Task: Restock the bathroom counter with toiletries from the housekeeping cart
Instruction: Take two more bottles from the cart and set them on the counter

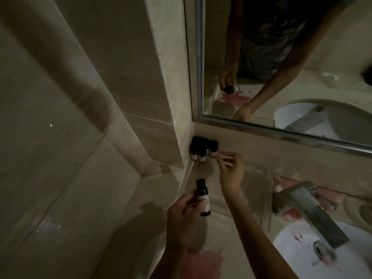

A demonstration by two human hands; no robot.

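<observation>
Corner of a stone desk (201, 174) in dim light, seen from the head camera. A cluster of small dark bottles (202, 151) with pale labels stands upright in the corner, against the wall below the mirror (291, 63). The left hand (181, 212) grips one more dark bottle (202, 196) by its lower body, cap upward, near the desk's front edge and apart from the cluster. The right hand (231, 172) grasps nothing; its thumb and forefinger reach to just beside the rightmost bottle of the cluster, contact not discernible. A chrome faucet (308, 206) and white basin (291, 244) lie to the right. The mirror reflects both hands.
</observation>
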